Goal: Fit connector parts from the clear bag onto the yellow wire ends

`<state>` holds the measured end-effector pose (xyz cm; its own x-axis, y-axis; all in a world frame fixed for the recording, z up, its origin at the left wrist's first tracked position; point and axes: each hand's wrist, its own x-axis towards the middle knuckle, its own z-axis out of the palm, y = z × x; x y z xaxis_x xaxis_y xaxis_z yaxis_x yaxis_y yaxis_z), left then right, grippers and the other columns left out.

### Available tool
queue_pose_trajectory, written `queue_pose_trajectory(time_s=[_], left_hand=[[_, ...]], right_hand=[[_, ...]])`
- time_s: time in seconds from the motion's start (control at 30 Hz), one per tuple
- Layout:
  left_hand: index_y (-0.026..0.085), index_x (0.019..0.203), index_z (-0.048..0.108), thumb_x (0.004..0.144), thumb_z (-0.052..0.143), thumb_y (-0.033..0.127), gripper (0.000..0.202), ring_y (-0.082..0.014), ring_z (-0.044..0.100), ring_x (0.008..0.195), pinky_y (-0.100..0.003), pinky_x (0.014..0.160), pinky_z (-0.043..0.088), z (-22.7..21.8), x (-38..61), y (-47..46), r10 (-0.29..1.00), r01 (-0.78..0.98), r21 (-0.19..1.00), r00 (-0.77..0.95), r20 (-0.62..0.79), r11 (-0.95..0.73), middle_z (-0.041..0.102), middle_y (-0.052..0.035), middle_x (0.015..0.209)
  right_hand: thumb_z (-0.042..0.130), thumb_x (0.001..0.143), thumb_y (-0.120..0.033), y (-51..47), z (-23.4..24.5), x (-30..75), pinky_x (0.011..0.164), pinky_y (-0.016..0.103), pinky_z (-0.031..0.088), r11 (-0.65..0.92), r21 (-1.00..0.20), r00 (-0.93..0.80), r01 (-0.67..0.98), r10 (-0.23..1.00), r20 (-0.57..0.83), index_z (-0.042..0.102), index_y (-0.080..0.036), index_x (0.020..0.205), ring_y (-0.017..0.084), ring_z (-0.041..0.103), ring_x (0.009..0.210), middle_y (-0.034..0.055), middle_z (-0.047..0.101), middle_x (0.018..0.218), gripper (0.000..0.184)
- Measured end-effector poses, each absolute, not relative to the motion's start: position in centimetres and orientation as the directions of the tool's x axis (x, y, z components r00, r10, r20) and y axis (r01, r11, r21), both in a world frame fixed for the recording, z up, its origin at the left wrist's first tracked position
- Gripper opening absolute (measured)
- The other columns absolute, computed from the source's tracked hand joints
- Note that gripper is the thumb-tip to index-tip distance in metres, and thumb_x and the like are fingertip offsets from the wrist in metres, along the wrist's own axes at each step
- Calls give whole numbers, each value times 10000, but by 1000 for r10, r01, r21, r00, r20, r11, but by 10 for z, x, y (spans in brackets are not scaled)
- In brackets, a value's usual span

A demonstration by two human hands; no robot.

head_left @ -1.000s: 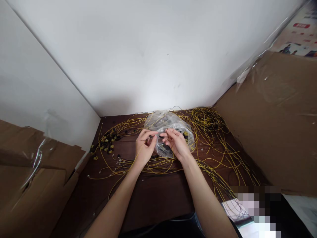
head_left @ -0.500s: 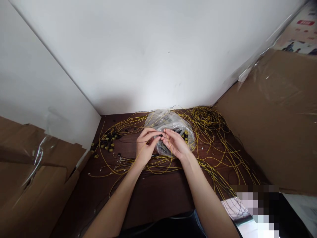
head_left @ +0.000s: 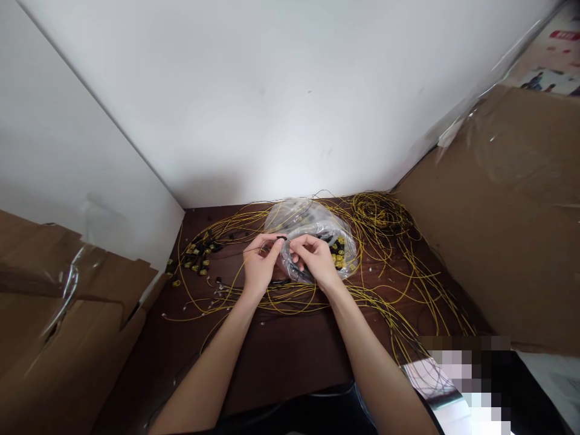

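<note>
My left hand pinches a small black part between thumb and index finger; a dark wire runs leftward from that hand. Close on its right, my right hand has thumb and fingertips pressed together, and what they hold is too small to make out. Beneath and behind both hands lies a clear plastic bag, with black-and-yellow pieces showing at its right side. Several yellow and black wires pass in front of the bag, partly under my wrists.
More black-and-yellow pieces with wires lie on the brown tabletop to the left. A coiled wire bundle sits at the back right. Cardboard stands at left, a large carton at right, a white wall behind.
Both hands have shifted slightly left. My right hand has turned more palm-down, its fingers drawn together, and the black part has moved left with my left hand.
</note>
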<state>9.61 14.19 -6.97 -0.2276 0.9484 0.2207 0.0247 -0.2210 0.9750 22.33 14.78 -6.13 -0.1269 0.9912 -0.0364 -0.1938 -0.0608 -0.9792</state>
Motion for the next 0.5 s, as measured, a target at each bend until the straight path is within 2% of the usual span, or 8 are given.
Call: queue_pose_trajectory(time_s=[0.17, 0.33, 0.5], left_hand=[[156, 761, 634, 718, 664, 302, 156, -156, 641, 740, -235, 603, 487, -72, 97, 143, 953, 4, 980, -232, 195, -199, 708, -70, 855], [153, 738, 630, 701, 677, 289, 149, -158, 652, 749, -255, 687, 499, -73, 98, 142, 949, 11, 979, -244, 200, -204, 702, -58, 800], [152, 750, 635, 710, 670, 273, 133, -159, 651, 749, -258, 697, 495, -74, 99, 142, 946, 22, 977, -244, 211, -212, 694, -52, 788]], right_hand=[[643, 713, -365, 148, -63, 224, 355, 183, 318, -26, -998, -98, -59, 995, -20, 606, -160, 701, 77, 450, 410, -23, 558, 525, 209], [641, 712, -360, 148, -64, 224, 376, 187, 313, -3, -998, -76, -62, 997, 2, 606, -152, 683, 69, 458, 415, -5, 589, 589, 213], [635, 713, -319, 147, -64, 224, 389, 188, 320, 4, -998, -85, -59, 996, 9, 610, -148, 670, 66, 470, 421, -4, 587, 601, 178]])
